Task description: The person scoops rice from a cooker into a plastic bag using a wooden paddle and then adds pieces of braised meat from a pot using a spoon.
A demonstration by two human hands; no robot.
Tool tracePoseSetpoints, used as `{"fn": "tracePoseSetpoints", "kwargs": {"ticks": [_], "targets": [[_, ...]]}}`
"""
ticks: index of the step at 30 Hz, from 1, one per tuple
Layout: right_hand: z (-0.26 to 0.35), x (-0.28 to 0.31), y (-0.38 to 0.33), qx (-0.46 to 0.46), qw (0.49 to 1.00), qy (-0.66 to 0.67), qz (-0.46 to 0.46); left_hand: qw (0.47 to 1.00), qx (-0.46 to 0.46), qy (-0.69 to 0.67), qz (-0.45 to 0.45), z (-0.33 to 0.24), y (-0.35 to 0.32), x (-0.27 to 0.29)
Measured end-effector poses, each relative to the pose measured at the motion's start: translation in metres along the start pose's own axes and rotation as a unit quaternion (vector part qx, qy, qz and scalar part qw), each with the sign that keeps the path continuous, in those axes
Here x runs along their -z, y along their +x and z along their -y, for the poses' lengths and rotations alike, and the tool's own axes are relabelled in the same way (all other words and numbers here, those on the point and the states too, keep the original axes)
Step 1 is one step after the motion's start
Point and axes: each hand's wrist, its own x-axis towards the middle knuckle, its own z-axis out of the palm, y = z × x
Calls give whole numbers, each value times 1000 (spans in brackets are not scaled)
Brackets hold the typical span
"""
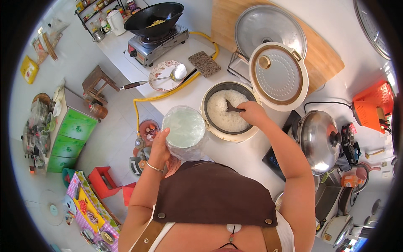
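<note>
My left hand (159, 148) is closed round the side of a bowl (183, 126) wrapped in clear plastic, held level beside the cooker. The bowl looks pale inside and I see no food in it. With its fingers wrapped round the handle, my right hand (253, 113) holds a dark rice paddle (231, 108). The paddle's blade is dug into white rice (221, 113) in the dark inner pot of a rice cooker (230, 137). Behind the pot, the cooker's round lid (280, 77) stands open.
A steel pot (321, 140) sits on a black cooktop right of the cooker. Farther left are a patterned plate (160, 69) with a ladle (178, 72) across it, a stone slab (204, 64) and a yellow hose (153, 99). A wok (155, 19) rests on a gas stove (157, 44).
</note>
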Motion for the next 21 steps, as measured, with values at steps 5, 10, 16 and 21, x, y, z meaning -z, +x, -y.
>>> {"fn": "tracePoseSetpoints", "kwargs": {"ticks": [5,10,16,21], "targets": [[-5,-7,-1,9,998,59,-3,1000,27,-13,-3,-4,3,2],[2,-6,-7,18,999,49,-8,999,25,-27,-15,-3,-2,-3],[1,1,-11,3,996,86,9,1000,20,-16,-17,-1,-10,-6],[-16,2,-17,4,990,143,-5,999,-32,2,-25,-6,-13,-14]]}}
